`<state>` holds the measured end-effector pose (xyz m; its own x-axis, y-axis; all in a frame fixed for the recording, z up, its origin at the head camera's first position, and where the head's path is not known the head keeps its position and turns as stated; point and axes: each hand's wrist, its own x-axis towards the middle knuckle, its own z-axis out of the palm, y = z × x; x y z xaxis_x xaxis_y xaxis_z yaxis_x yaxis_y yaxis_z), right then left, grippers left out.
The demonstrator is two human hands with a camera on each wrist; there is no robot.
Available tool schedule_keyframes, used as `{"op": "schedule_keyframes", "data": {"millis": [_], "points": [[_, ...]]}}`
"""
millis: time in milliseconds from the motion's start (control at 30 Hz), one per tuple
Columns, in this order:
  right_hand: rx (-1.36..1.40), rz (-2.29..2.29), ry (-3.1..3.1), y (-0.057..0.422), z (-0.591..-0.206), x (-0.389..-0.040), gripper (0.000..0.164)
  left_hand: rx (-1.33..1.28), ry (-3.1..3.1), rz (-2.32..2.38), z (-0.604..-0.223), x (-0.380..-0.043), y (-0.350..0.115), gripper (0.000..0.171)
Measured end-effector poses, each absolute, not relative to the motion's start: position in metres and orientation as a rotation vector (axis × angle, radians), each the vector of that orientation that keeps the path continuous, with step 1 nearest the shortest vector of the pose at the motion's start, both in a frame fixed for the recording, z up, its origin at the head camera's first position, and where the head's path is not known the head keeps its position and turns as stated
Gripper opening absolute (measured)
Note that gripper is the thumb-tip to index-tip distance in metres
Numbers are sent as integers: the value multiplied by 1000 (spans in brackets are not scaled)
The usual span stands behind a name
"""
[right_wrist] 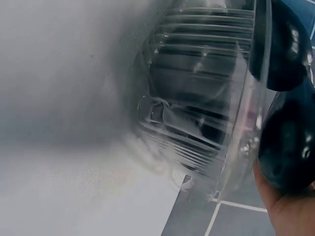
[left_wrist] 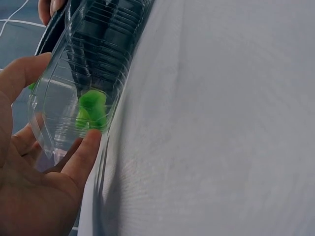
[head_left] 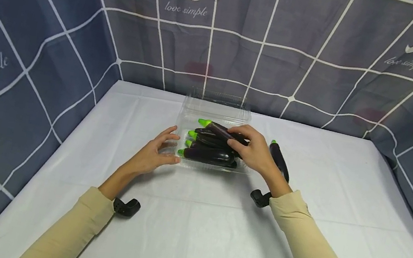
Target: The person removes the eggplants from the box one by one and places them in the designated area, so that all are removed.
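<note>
A clear plastic clamshell box (head_left: 206,166) stands on the table with its lid raised at the back, holding several dark eggplants (head_left: 208,155) with green stem ends pointing left. My right hand (head_left: 253,150) grips one more eggplant (head_left: 218,129) on top of the pile, thumb on the near side and fingers on the far side. In the right wrist view the rounded end of an eggplant (right_wrist: 288,142) sits by that hand, beyond the box wall. My left hand (head_left: 153,151) is spread at the box's left end, its fingertips (left_wrist: 91,140) touching the clear wall.
Another eggplant (head_left: 279,159) lies on the white table (head_left: 188,232) just right of the box, partly behind my right wrist. The raised clear lid (head_left: 219,106) stands near the back edge. Dark checked curtains (head_left: 236,56) hang behind and at both sides.
</note>
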<state>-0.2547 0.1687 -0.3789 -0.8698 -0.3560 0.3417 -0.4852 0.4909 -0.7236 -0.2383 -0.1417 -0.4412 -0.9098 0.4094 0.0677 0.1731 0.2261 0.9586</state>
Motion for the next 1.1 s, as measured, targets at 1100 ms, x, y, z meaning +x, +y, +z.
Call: {"op": "schedule_keyframes", "data": {"millis": [1100], "points": [[591,1436,-2703,193,-376,-234,41,553,2263,1773,-442,-238,-142,68]]}}
